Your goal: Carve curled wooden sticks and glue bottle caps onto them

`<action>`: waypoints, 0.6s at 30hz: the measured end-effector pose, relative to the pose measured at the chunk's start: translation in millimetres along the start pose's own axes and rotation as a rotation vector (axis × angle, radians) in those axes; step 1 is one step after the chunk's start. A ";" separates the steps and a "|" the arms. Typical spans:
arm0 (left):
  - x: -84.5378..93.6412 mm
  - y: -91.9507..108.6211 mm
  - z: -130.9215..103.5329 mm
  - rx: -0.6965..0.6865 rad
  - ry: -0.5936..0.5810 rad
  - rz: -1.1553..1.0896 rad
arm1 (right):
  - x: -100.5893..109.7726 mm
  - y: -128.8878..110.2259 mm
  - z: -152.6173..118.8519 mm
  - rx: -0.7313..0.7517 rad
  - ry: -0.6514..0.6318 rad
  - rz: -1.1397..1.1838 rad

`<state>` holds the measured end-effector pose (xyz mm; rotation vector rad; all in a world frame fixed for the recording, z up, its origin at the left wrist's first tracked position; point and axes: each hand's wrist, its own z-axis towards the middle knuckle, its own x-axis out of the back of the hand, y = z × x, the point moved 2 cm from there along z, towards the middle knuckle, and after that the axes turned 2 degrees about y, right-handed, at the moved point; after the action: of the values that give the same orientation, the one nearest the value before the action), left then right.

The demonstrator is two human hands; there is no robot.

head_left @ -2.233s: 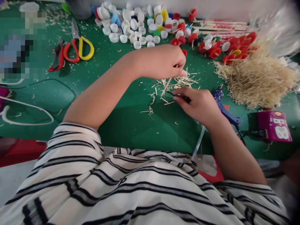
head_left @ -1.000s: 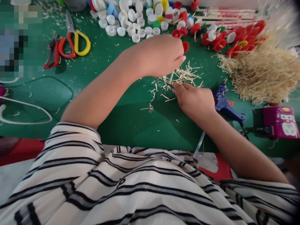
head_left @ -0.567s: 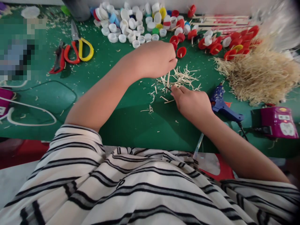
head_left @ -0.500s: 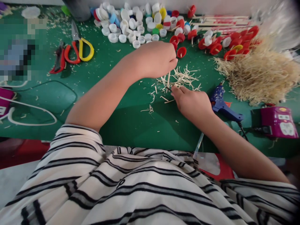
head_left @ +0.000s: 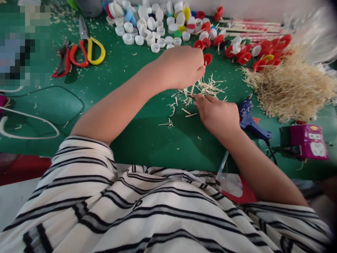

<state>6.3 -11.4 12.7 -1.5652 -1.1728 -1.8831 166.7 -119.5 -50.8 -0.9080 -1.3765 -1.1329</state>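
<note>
My left hand (head_left: 185, 67) is closed on a thin wooden stick (head_left: 193, 88), whose lower end shows below the fingers. Just below and to the right, my right hand (head_left: 217, 111) grips a small dark blade (head_left: 191, 96); most of it is hidden in the fist. Pale wood shavings (head_left: 209, 86) lie on the green table between and beyond the hands. One red cap (head_left: 207, 59) is right beside my left hand's knuckles.
White and coloured bottle caps (head_left: 151, 24) cover the back, with red caps on sticks (head_left: 243, 57) to their right. Scissors (head_left: 87, 45) and red pruners (head_left: 63, 61) lie left. A blue glue gun (head_left: 252, 121), purple socket box (head_left: 308, 141) and straw-like pile (head_left: 289, 86) are at right.
My left hand has shifted slightly to the right, and less of the stick shows below it. My right hand stays nearly in place. The view has moved a little.
</note>
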 end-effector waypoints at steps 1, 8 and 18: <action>-0.3 1.4 -0.5 0.001 0.011 -0.002 | -0.3 -0.8 0.9 0.005 -0.001 0.005; 1.5 8.7 -7.1 0.001 0.017 0.030 | -6.9 -7.7 -6.3 0.089 -0.062 -0.010; -3.8 3.9 -2.0 0.072 0.051 0.046 | 5.8 4.0 -12.2 0.060 -0.137 0.014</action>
<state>9.2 -15.9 10.5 -1.4843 -1.1599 -1.8209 173.0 -130.7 -45.0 -0.9649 -1.5053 -1.0286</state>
